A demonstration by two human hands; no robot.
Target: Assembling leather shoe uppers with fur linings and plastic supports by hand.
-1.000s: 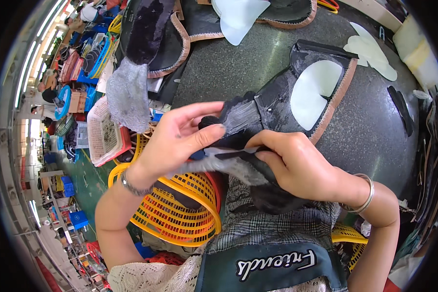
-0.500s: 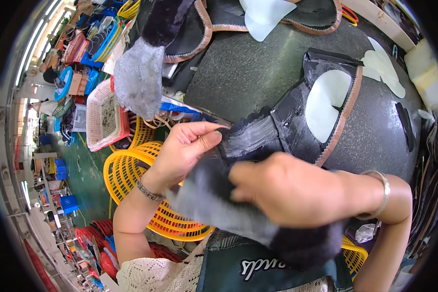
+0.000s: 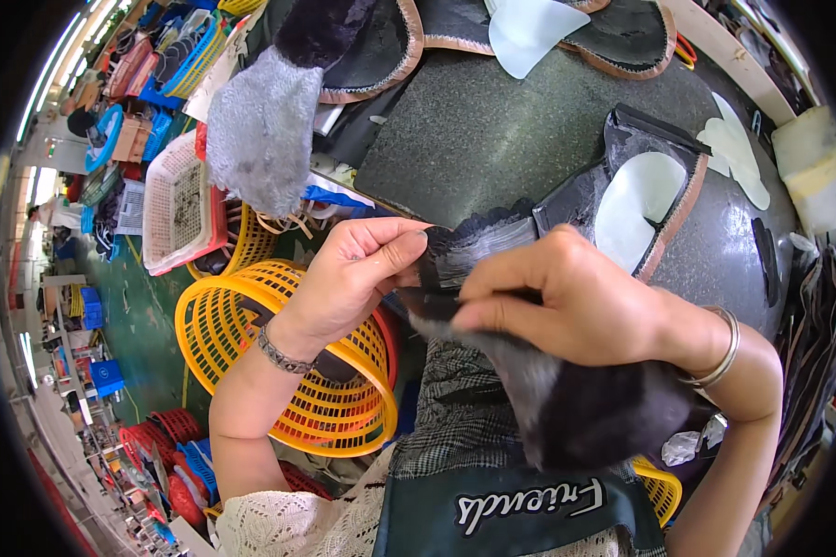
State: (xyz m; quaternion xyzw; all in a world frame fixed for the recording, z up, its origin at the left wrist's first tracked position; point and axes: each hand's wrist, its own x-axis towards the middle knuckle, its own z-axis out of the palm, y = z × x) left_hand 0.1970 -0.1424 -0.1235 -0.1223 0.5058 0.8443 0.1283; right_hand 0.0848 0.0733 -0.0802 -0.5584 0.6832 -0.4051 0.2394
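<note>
My left hand [image 3: 348, 278] pinches the left end of a black leather boot upper [image 3: 567, 200] between thumb and finger, at the table's near edge. The upper has a whitish smear, a brown stitched edge and a pale reinforcement patch [image 3: 636, 200] stuck on it. Just to the right, my right hand [image 3: 576, 302] grips the edge of a grey and dark fur lining [image 3: 613, 408], close to the upper's near edge. Most of the fur hangs below that hand, over my apron [image 3: 492, 515]. My right fingers hide part of the upper.
Another grey fur piece [image 3: 260, 125] overhangs the dark table's [image 3: 437, 139] left edge. More brown-edged uppers [image 3: 372, 56] lie at the back. Loose pale patches [image 3: 738, 153] are at the far right. A yellow basket [image 3: 223, 320] and a white crate [image 3: 178, 209] stand left of the table.
My right hand has risen slightly and brought the fur's edge up beside the upper. The fur now hangs to the lower right. My left hand keeps its pinch.
</note>
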